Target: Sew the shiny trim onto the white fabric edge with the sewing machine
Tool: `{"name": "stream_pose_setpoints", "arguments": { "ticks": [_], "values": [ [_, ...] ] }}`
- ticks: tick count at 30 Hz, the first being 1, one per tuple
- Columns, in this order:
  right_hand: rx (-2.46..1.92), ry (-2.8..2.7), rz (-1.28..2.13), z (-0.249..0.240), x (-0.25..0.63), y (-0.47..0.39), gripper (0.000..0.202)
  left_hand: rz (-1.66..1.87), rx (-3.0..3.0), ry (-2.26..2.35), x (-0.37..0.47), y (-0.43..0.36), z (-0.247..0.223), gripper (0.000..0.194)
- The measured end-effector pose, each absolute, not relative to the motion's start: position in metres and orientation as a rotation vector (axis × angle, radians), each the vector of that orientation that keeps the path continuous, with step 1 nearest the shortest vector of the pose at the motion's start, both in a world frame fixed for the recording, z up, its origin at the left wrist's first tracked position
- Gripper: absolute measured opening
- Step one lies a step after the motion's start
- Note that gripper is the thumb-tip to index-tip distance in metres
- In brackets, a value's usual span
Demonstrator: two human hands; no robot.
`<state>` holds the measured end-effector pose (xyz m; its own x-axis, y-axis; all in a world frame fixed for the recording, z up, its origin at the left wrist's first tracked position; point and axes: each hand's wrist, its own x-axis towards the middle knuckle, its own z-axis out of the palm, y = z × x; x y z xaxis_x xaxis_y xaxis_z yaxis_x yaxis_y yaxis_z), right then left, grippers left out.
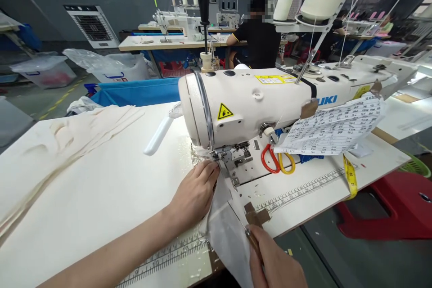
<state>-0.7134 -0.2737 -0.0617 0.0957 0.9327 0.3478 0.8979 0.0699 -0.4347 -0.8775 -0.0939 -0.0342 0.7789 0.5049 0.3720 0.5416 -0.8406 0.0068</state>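
Note:
My left hand (199, 189) is beside the needle area of a white sewing machine (232, 108), fingers bent and closed on the edge of a white fabric piece (226, 229). That fabric runs from under the machine head down over the table's front edge. In my right hand (273, 261) is an awl (252, 239) with a wooden handle, its thin metal spike pointing up and left across the fabric. The fingertips of my left hand are partly hidden near the presser foot.
Scissors (270, 159) with red and yellow handles lie right of the needle area. A handwritten paper (332, 126) leans against the machine, near a yellow tape measure (350, 177). Cream fabric pieces (77, 132) spread at left. A red stool (391, 207) stands right; a person (259, 40) sits beyond.

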Motion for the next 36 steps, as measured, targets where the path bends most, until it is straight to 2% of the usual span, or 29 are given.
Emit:
{"name": "stream_pose_setpoints", "arguments": {
  "ticks": [8, 15, 27, 36],
  "values": [
    [-1.703, -2.027, 0.024, -0.047, -0.708, -0.257, 0.039, -0.651, -2.976, -0.771, -0.892, -0.089, -0.039, 0.047],
    [-1.748, -2.114, 0.024, -0.041, -0.709, -0.249, 0.04, -0.586, -2.955, -0.816, -0.888, -0.087, -0.044, 0.047],
    [-1.799, -2.038, -0.016, -0.029, -0.715, -0.228, 0.036, -0.546, -2.917, -0.953, -0.882, -0.094, -0.038, 0.048],
    [-1.832, -2.056, -0.032, -0.025, -0.718, -0.221, 0.035, -0.542, -2.859, -0.844, -0.887, -0.106, -0.043, 0.051]
  ]
}}
